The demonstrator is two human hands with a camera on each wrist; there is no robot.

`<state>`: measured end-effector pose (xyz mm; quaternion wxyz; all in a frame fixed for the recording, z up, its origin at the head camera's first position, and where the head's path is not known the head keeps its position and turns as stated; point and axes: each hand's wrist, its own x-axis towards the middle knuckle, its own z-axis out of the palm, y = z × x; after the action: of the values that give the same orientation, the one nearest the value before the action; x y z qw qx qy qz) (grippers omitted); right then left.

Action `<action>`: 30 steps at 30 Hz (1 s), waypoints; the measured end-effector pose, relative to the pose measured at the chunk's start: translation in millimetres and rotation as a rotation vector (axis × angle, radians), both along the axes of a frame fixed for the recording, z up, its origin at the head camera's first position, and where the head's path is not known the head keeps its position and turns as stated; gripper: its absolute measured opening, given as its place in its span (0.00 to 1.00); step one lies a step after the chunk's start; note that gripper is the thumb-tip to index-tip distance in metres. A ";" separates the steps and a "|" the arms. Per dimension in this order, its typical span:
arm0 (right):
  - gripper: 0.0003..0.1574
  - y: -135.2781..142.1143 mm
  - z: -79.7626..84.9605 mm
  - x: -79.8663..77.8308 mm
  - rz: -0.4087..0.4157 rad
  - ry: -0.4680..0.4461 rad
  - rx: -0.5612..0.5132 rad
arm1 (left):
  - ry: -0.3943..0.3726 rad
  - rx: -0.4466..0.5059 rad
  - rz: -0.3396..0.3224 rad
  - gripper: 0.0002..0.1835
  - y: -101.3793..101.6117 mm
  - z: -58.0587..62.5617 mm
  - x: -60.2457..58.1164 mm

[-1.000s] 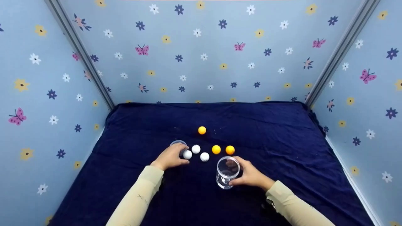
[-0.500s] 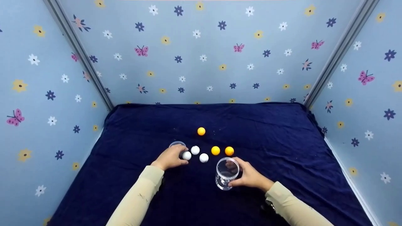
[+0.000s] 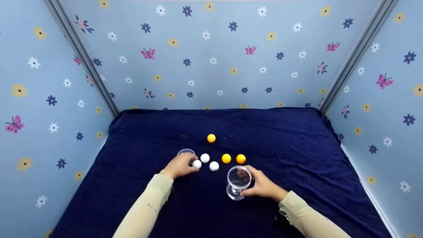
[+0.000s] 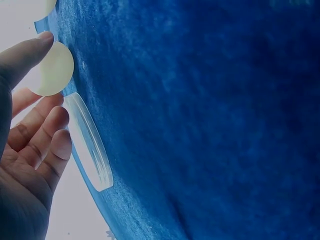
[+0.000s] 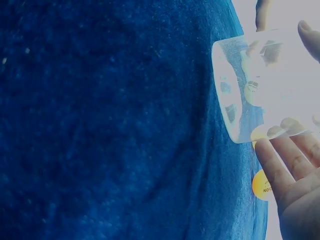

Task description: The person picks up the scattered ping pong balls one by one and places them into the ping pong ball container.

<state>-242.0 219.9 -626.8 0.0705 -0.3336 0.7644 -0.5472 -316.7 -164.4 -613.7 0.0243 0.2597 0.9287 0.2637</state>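
Only the head camera's framing drifts slightly since a second ago; hands, balls and jar keep their places. From the head view, the left hand [image 3: 181, 165] curls its thumb and fingers around a white table-tennis ball [image 3: 197, 164], low over the navy cloth [image 3: 297, 142]. It half hides a clear lid, which the left wrist view shows better: the lid [image 4: 91, 145] rests on the cloth just beside the fingertips, and the thumb presses the ball's upper side. The right hand [image 3: 262, 185] grips a clear plastic jar [image 3: 233, 184], upright, its round mouth facing up. Two more white balls [image 3: 214, 166] lie between the hands, two orange balls [image 3: 226, 158] sit just beyond the jar, and a lone orange ball [image 3: 211, 138] lies farther back. Only the right wrist view reveals dark lettering on an orange ball, beside the fingers, and a pale printed ball seen through the jar's wall.
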 end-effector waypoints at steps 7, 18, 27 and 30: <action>0.54 -0.3 0.2 -0.2 0.002 0.012 0.002 | 0.000 0.007 -0.019 0.16 2.2 1.5 -0.9; 0.53 -0.3 0.4 0.2 0.006 0.017 -0.007 | 0.040 -0.019 -0.022 0.16 4.7 8.9 -0.9; 0.52 -0.9 1.8 1.2 -0.005 0.024 -0.012 | 0.025 -0.025 0.011 0.17 3.5 21.2 -1.9; 0.52 -1.1 1.5 1.2 -0.006 0.017 -0.002 | 0.018 -0.020 0.015 0.17 2.8 25.4 -2.2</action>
<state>-240.7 218.8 -625.3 0.0620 -0.3359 0.7655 -0.5453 -319.0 -161.6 -588.3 0.0164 0.2546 0.9334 0.2524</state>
